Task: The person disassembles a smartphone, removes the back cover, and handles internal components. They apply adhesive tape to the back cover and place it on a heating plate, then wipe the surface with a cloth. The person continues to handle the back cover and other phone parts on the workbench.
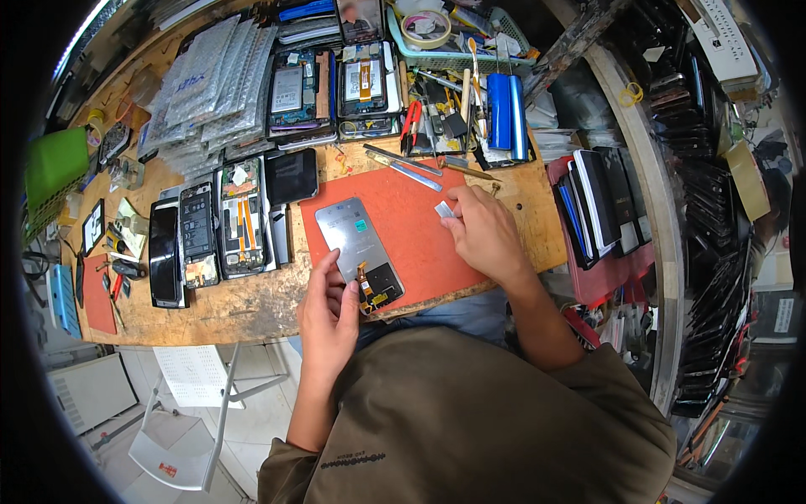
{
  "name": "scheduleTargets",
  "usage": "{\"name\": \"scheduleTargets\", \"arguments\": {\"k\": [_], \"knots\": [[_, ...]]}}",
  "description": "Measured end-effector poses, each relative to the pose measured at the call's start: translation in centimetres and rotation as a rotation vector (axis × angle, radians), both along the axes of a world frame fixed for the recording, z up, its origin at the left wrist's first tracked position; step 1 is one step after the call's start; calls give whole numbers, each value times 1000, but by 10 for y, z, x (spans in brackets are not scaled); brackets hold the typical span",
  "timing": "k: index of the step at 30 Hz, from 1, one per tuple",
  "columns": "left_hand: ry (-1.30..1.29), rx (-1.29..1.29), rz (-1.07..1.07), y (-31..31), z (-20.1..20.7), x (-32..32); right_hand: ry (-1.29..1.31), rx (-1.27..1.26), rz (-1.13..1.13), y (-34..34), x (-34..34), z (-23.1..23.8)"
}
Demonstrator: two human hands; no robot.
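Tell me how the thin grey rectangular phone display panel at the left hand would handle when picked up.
The thin grey rectangular phone display panel would probably feel light and fairly stiff, being slim, flat and unbent. Its smooth, shiny surface may slip against the left hand. The thin orange-brown flex cable exposed near its lower end looks apt to crease or tear.

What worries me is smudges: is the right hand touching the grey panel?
Apart: the head view shows red mat between the right hand and grey panel.

Two hands (330,311), one grey panel (351,233)
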State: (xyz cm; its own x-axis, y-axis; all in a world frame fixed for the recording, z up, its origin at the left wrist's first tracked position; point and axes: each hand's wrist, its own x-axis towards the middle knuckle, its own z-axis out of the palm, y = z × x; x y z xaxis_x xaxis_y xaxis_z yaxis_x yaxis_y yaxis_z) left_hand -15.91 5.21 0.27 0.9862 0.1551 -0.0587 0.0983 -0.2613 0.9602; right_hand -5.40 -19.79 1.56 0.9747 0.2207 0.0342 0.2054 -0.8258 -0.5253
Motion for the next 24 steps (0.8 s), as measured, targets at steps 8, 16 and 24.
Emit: {"name": "scheduleTargets", "arguments": {"k": [8, 16, 24], "knots": [[-232, 406, -72, 10, 14, 2, 22, 164, 49, 2, 3, 0], [-240, 448, -178, 12, 10, 0, 44, 319, 277, 13, -18, 7], [-262, 567, -180, 9, -1, 4, 6, 325, 403, 26, -30, -2]]}}
